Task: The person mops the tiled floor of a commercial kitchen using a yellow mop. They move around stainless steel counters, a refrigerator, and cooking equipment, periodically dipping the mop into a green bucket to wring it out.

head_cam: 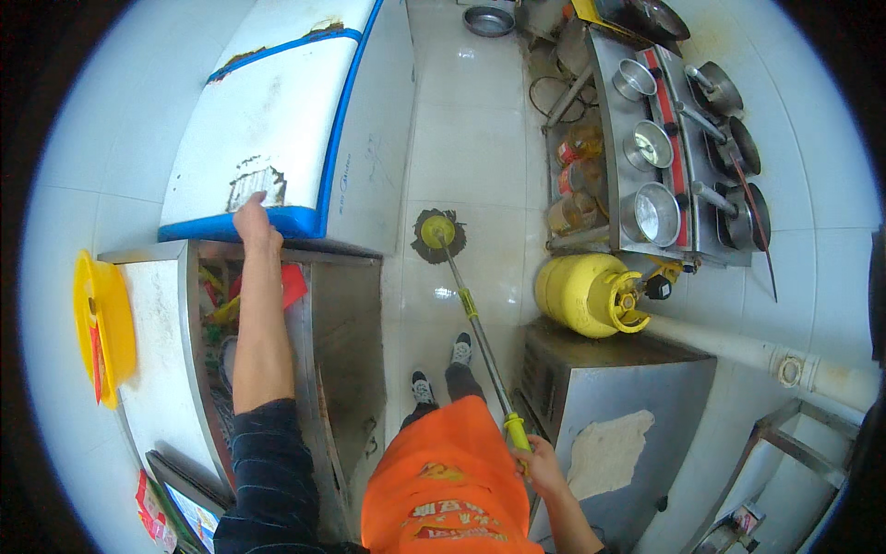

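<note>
My right hand (538, 462) is closed around the green grip of a spin mop (489, 356) with a metal pole. The pole slants down to a round yellow-green mop head (438, 231) with a dark fringe, flat on the tiled floor. My left arm reaches forward, and my left hand (255, 221) is at the near blue-edged corner of a white chest freezer (277, 124), beside a worn patch on its lid. Its fingers look curled; whether they grip the edge cannot be told.
A steel cabinet (346, 360) stands left of my feet. On the right are a yellow gas cylinder (581, 294) on a metal cabinet (623, 395), and a gas stove (609, 208) with pots and pans. A metal basin (489, 22) lies far ahead on the floor.
</note>
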A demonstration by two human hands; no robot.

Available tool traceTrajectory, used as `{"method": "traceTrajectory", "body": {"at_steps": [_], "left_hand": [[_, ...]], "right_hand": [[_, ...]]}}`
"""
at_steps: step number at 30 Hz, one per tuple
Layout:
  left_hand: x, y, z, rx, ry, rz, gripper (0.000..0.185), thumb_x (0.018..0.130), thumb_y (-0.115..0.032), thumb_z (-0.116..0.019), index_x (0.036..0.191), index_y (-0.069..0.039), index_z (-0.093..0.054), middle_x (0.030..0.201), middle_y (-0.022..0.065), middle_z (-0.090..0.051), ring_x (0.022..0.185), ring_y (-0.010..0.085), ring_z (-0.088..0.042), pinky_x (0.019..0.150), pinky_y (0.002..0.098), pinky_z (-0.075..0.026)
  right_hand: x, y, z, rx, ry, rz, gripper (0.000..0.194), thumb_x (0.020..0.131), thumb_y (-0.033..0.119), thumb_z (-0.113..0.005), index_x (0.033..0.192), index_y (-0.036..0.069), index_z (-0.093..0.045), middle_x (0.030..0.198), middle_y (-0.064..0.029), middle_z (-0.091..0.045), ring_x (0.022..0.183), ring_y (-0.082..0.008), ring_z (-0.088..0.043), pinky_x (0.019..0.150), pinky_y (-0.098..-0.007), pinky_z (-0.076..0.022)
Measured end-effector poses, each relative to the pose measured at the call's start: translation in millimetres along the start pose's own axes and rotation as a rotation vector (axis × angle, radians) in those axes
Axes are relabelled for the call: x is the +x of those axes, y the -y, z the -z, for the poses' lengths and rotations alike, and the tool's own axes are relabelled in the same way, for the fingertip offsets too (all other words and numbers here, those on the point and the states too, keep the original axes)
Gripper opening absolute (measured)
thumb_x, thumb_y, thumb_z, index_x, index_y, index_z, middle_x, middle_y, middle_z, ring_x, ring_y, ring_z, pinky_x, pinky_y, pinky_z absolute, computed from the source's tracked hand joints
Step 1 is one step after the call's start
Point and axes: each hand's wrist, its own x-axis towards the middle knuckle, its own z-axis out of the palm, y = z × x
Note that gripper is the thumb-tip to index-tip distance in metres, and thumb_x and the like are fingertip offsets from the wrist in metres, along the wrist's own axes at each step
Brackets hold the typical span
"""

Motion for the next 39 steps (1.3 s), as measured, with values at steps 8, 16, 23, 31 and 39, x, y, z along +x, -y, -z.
{"method": "traceTrajectory", "body": {"at_steps": [8,16,23,31,39], "left_hand": [[-37,-76,12,0.019,0.199,-0.299,0.061,0.085,-0.011,-0.059,0.138,0.008,-0.034,0.148,0.0272,-0.026,0.141,0.039,-0.016,0.115,0.0493,-0.009],[18,18,8,-0.008,0.161,-0.146,0.067,0.08,-0.009,-0.065,0.135,0.011,-0.034,0.137,0.0267,-0.04,0.125,0.0322,-0.041,0.105,0.0416,-0.031],[15,49,-9,0.788,-0.022,-0.324,0.084,0.082,-0.032,-0.068,0.141,0.011,-0.027,0.142,0.0323,-0.032,0.131,0.0429,-0.034,0.109,0.0482,-0.026],[-19,73,-13,1.637,0.17,-0.971,0.098,0.079,-0.042,-0.071,0.151,-0.009,-0.013,0.152,0.0277,-0.014,0.14,0.0463,-0.014,0.108,0.0648,-0.016],[-7,70,-9,1.639,0.301,-1.018,0.104,0.077,-0.037,-0.075,0.151,-0.005,-0.009,0.154,0.0255,-0.009,0.141,0.0456,-0.012,0.107,0.0668,-0.013]], "right_hand": [[4,-21,3,0.053,0.013,-0.003,0.04,0.083,0.009,-0.064,0.119,-0.002,-0.049,0.077,-0.0051,-0.057,0.054,-0.0127,-0.053,0.048,-0.0281,-0.0442],[15,-35,9,-0.023,-0.01,-0.007,0.041,0.082,0.008,-0.065,0.117,-0.002,-0.046,0.074,-0.0051,-0.056,0.053,-0.0123,-0.053,0.047,-0.0276,-0.0448],[15,-45,10,-0.056,-0.009,0.03,0.032,0.086,0.015,-0.065,0.112,0.003,-0.052,0.072,-0.0037,-0.055,0.052,-0.0108,-0.052,0.045,-0.0278,-0.0442],[54,-71,1,-0.315,-0.015,0.129,0.038,0.086,0.012,-0.064,0.121,0.004,-0.05,0.071,-0.0003,-0.053,0.051,-0.0102,-0.048,0.044,-0.0259,-0.0388],[206,51,-65,-0.316,-0.117,0.325,0.021,0.087,0.019,-0.06,0.099,0.002,-0.063,0.069,-0.0024,-0.058,0.058,-0.0118,-0.053,0.051,-0.0306,-0.042]]}}
